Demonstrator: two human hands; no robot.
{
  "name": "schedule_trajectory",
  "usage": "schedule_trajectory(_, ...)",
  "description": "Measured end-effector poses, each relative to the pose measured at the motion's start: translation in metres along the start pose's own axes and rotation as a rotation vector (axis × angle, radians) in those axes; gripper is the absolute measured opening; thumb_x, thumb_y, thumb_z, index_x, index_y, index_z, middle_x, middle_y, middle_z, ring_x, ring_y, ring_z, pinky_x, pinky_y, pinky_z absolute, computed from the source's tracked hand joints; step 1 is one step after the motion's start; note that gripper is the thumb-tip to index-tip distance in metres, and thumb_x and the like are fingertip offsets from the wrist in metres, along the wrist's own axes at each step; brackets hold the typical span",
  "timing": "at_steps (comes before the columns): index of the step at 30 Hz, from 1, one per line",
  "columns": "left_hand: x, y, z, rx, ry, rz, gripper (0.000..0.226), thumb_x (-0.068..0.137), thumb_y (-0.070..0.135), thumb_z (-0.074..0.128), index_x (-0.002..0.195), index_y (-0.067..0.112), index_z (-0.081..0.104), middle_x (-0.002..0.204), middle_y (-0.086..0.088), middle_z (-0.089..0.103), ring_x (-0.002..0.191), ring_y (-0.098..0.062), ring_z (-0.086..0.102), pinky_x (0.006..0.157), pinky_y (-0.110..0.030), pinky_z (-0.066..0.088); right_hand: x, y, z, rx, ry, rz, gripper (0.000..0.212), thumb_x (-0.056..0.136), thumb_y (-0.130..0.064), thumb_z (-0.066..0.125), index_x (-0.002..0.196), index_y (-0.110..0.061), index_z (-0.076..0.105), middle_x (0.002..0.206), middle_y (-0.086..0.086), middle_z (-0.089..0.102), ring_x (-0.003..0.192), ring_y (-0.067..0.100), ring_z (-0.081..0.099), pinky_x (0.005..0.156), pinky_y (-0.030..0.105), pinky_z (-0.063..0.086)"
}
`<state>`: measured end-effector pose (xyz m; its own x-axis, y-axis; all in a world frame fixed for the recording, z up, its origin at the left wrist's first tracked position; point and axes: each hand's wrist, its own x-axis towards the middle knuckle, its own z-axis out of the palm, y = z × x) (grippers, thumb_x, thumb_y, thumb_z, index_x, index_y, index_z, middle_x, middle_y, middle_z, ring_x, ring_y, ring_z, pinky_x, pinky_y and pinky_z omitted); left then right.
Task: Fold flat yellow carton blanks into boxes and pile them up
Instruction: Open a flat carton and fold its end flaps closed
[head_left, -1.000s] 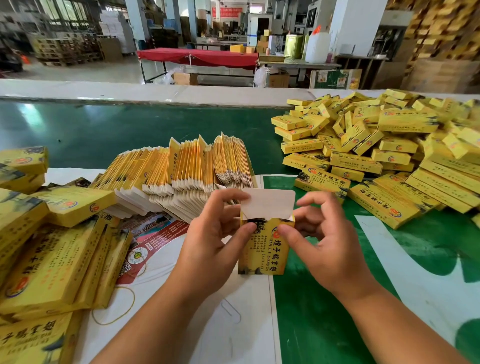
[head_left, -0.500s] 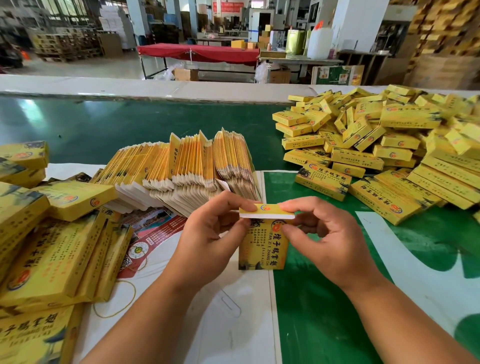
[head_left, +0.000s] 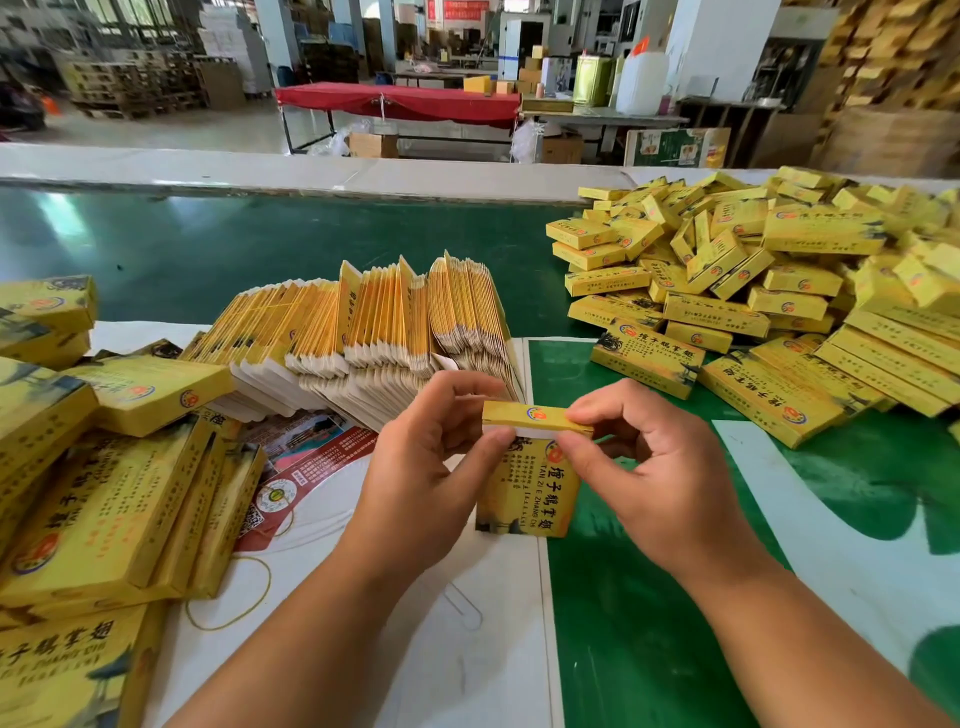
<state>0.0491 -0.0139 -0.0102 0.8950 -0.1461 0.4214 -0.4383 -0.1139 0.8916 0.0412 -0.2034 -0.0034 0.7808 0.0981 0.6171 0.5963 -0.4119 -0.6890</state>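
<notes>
A yellow carton box (head_left: 527, 488) stands upright in the centre, held between both hands. My left hand (head_left: 426, 467) grips its left side with the thumb at the top edge. My right hand (head_left: 644, 467) pinches the top flap, which is bent down over the opening with a white strip still showing under it. Behind the hands a row of flat yellow carton blanks (head_left: 358, 332) stands on edge. A big pile of folded boxes (head_left: 769, 291) lies at the right.
Larger yellow cartons (head_left: 98, 499) are stacked at the left, over printed leaflets (head_left: 306, 457) and a yellow rubber band (head_left: 228, 597). The green table surface (head_left: 649, 623) with white sheets (head_left: 322, 649) spreads below my arms. A green conveyor belt (head_left: 260, 244) runs behind.
The box's white top flap stood straight up a second ago. Both hands have bent it forward and pressed it down onto the box's top.
</notes>
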Motion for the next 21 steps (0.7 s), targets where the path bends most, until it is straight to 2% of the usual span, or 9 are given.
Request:
schedule_trajectory(3, -0.009, -0.001, 0.015, 0.163, 0.111, -0.059, 0.05, 0.075, 0.049, 0.069, 0.12, 0.034, 0.052, 0.103, 0.019, 0.068, 0.097, 0.004, 0.064, 0.079, -0.017, 0.055, -0.003, -0.001, 0.006, -0.083, 0.103, -0.025, 0.006, 0.084, -0.016, 0.07, 0.084, -0.012, 0.066, 0.079, -0.005, 0.068, 0.071, 0.009, 0.065, 0.059, 0.016, 0.053)
schedule_trajectory(6, -0.017, -0.001, 0.031, 0.378, 0.055, -0.087, 0.082, 0.059, 0.068, 0.071, 0.129, 0.038, 0.04, 0.106, 0.025, 0.057, 0.099, 0.007, 0.055, 0.078, -0.012, 0.049, -0.006, -0.002, 0.012, -0.06, 0.169, 0.014, 0.009, 0.084, -0.018, 0.071, 0.082, -0.011, 0.064, 0.074, -0.008, 0.066, 0.067, 0.007, 0.066, 0.055, 0.02, 0.054)
schedule_trajectory(8, -0.018, -0.003, 0.036, 0.486, 0.064, -0.066, 0.083, 0.057, 0.066, 0.071, 0.128, 0.036, 0.039, 0.102, 0.023, 0.053, 0.094, 0.003, 0.052, 0.072, -0.012, 0.044, -0.007, -0.006, 0.015, -0.036, 0.163, 0.036, 0.014, 0.084, -0.025, 0.071, 0.08, -0.014, 0.064, 0.076, -0.004, 0.066, 0.067, 0.013, 0.067, 0.055, 0.031, 0.056)
schedule_trajectory(10, -0.017, -0.003, 0.036, 0.525, 0.084, -0.04, 0.076, 0.058, 0.063, 0.069, 0.123, 0.034, 0.041, 0.097, 0.021, 0.053, 0.089, 0.0, 0.051, 0.067, -0.012, 0.041, -0.007, -0.011, 0.017, -0.012, 0.152, 0.056, 0.017, 0.085, -0.033, 0.068, 0.081, -0.016, 0.065, 0.077, -0.005, 0.068, 0.068, 0.015, 0.068, 0.055, 0.033, 0.056)
schedule_trajectory(12, -0.017, -0.002, 0.037, 0.541, 0.07, -0.013, 0.071, 0.059, 0.06, 0.068, 0.12, 0.033, 0.043, 0.095, 0.02, 0.054, 0.085, -0.002, 0.052, 0.065, -0.012, 0.04, -0.006, -0.016, 0.016, 0.016, 0.151, 0.099, 0.013, 0.086, -0.032, 0.069, 0.082, -0.02, 0.067, 0.074, -0.007, 0.07, 0.065, 0.01, 0.07, 0.052, 0.026, 0.056)
schedule_trajectory(16, -0.017, -0.001, 0.037, 0.566, 0.053, -0.005, 0.073, 0.056, 0.058, 0.071, 0.117, 0.037, 0.039, 0.093, 0.023, 0.051, 0.083, -0.001, 0.051, 0.063, -0.008, 0.038, -0.005, -0.019, 0.013, -0.003, 0.189, 0.108, 0.013, 0.087, -0.024, 0.067, 0.077, -0.016, 0.068, 0.067, -0.014, 0.066, 0.055, 0.0, 0.061, 0.05, 0.008, 0.042)
schedule_trajectory(21, -0.018, -0.001, 0.037, 0.611, 0.048, 0.02, 0.079, 0.057, 0.056, 0.075, 0.123, 0.035, 0.038, 0.101, 0.023, 0.05, 0.089, 0.002, 0.047, 0.07, -0.003, 0.037, -0.006, -0.017, 0.01, -0.009, 0.227, 0.13, 0.018, 0.09, -0.015, 0.069, 0.073, -0.013, 0.064, 0.066, -0.008, 0.065, 0.052, 0.001, 0.058, 0.049, 0.009, 0.041)
